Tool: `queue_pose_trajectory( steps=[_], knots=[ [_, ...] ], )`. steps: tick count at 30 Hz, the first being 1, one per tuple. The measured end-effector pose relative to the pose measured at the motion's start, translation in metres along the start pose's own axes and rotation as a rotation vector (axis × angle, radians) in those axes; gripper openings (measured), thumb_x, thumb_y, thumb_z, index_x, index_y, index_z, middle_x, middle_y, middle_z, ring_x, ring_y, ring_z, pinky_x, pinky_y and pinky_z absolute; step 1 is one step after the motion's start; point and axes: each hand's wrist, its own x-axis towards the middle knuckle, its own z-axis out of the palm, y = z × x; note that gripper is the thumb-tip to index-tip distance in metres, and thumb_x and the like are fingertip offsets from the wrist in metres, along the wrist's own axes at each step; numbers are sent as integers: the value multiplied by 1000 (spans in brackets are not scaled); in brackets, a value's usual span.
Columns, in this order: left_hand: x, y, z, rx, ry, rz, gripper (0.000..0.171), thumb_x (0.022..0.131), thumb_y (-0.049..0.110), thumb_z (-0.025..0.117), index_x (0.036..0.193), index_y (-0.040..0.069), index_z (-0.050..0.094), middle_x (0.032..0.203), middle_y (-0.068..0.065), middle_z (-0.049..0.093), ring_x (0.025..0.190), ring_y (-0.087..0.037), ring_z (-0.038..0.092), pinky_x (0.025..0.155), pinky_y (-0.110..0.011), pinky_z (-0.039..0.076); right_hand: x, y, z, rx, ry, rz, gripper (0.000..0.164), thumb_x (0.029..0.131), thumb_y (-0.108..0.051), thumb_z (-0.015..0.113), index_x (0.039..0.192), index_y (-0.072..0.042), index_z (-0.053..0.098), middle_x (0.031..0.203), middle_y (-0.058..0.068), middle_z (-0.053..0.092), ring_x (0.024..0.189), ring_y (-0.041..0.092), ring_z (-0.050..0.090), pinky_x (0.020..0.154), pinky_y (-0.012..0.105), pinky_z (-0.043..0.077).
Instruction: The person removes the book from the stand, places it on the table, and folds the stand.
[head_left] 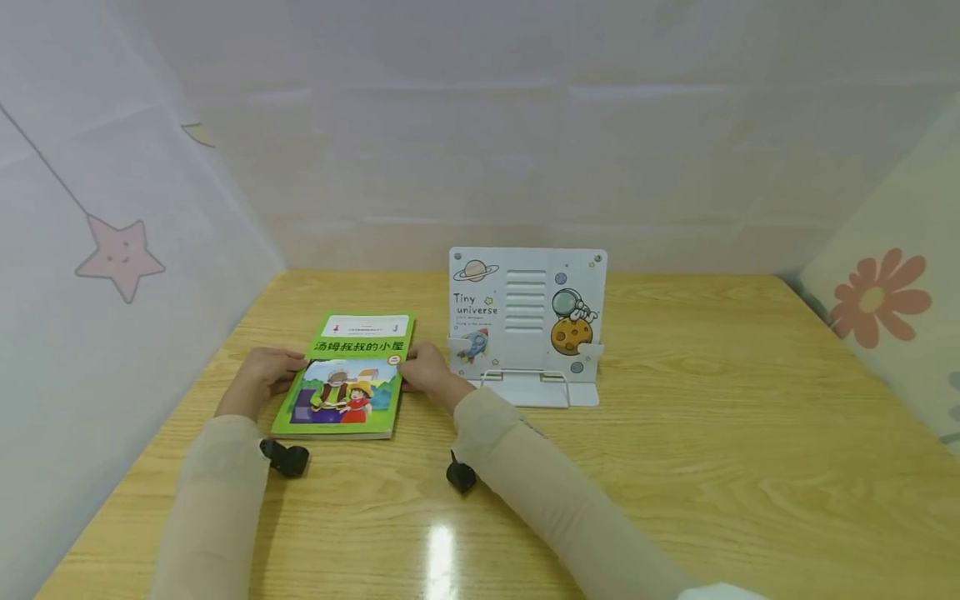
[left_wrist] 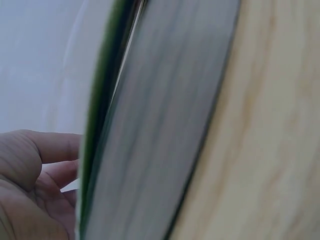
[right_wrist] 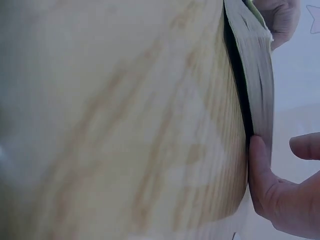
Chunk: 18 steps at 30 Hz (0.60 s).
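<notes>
Both hands framed a thin green picture book (head_left: 347,377) that lay flat on the pale wooden table (head_left: 675,433), at about ten o'clock from the table's middle. The left hand (head_left: 258,379) held its left edge, fingers curled onto the cover; the right hand (head_left: 426,372) pressed its right edge, thumb against the page block (right_wrist: 260,100) and fingers over the top. The step seemed to be taking hold for a lift; the next move probably called for an even grip on both edges so the limp covers would not sag. The cover looked glossy, the pages matte. A white metal book stand (head_left: 527,325), printed with planets, stood upright just beside the book at three o'clock.
</notes>
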Motion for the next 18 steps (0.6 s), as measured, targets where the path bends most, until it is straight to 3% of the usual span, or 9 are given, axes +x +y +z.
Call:
queue_pose_trajectory(
  steps=[7,11,14,18],
  knots=[
    [-6,5,-3,77,-22,40,39,80,4,54,113,-15,45,63,3,55,59,-7,52,58,-23,49,-6,-4,-4,-92,24,11,36,82,-4,54,115,6,47,100,12,51,81,19,54,64,23,48],
    [-10,9,-6,121,-8,114,43,83,10,53,117,-14,43,82,-10,60,68,-11,56,65,-26,49,-12,-7,-10,-211,14,-55,41,82,-11,55,119,4,45,105,12,52,86,18,52,74,28,45],
    [-3,6,-10,113,13,181,48,84,19,54,121,-10,41,103,-19,55,79,-16,58,69,-26,48,-19,-12,-16,-292,6,-125,42,83,-16,55,120,3,46,109,12,52,95,21,50,79,30,43],
    [27,-9,-17,106,49,257,57,82,36,56,122,-3,45,114,-19,50,84,-15,58,67,-24,49,-25,-18,-22,-288,-32,-193,42,84,-18,55,120,1,46,108,11,52,97,22,49,77,28,44]
  ],
)
